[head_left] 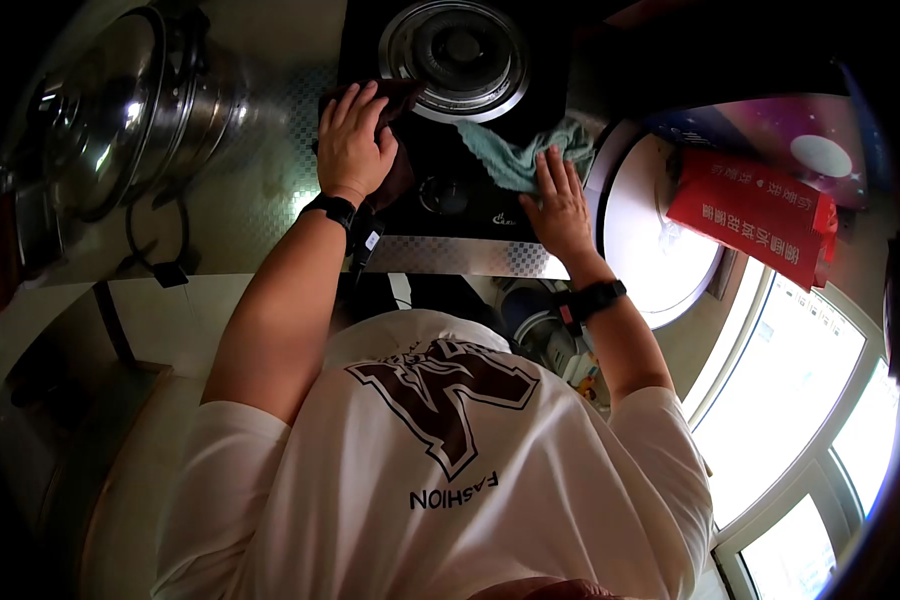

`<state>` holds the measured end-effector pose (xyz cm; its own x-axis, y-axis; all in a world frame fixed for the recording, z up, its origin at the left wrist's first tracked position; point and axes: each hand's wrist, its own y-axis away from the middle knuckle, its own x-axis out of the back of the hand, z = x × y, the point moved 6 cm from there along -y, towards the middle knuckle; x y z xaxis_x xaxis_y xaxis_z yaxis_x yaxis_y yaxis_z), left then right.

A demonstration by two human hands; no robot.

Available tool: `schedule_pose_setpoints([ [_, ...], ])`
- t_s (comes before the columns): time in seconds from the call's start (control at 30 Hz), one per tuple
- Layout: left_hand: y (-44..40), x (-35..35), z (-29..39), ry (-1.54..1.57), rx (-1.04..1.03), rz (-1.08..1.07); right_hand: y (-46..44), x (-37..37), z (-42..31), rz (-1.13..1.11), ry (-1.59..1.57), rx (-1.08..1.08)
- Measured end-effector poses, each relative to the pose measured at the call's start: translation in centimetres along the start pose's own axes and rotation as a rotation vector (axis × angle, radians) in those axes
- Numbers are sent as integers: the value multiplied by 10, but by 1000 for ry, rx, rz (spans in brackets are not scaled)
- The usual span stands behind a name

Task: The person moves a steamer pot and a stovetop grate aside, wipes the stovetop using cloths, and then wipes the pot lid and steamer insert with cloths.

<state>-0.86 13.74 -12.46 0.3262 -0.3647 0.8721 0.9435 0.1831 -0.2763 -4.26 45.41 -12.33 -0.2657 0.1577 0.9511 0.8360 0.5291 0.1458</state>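
My left hand [353, 148] lies with its fingers stretched out over a dark brown cloth [401, 97] at the left edge of a black gas stove [425, 150]. Part of that cloth is hidden under the palm. On the right side of the stove, my right hand [562, 212] rests flat, fingers extended, on a crumpled green cloth [510, 160]. Between the hands are a control knob [442, 195] and, farther back, a round burner [457, 50] with a metal ring.
A lidded steel pot [135, 115] stands on the counter at the left. Right of the stove are a round white surface [645, 225], a red packet [750, 215] and a purple printed box [770, 145]. A bright window [790, 370] is at the far right.
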Motion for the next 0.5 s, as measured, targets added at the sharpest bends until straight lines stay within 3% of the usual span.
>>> schedule_pose_setpoints([
  [0.1, 0, 1, 0, -11, 9, -14, 15, 15, -15, -127, 155, 88],
  [0.17, 0, 0, 0, -2, 8, 4, -9, 20, -15, -135, 100, 79],
  [0.3, -1, 1, 0, -3, 7, -10, -109, 6, 15, 133, -28, -45],
  [0.37, -1, 0, 1, -4, 5, -24, -157, 7, 19, 159, -70, -175],
  [0.43, 0, 2, 1, -8, 4, -18, -164, 6, 3, 186, 62, -174],
  [0.5, 2, 2, 2, -7, 7, -32, -139, -4, -11, 222, 163, 30],
])
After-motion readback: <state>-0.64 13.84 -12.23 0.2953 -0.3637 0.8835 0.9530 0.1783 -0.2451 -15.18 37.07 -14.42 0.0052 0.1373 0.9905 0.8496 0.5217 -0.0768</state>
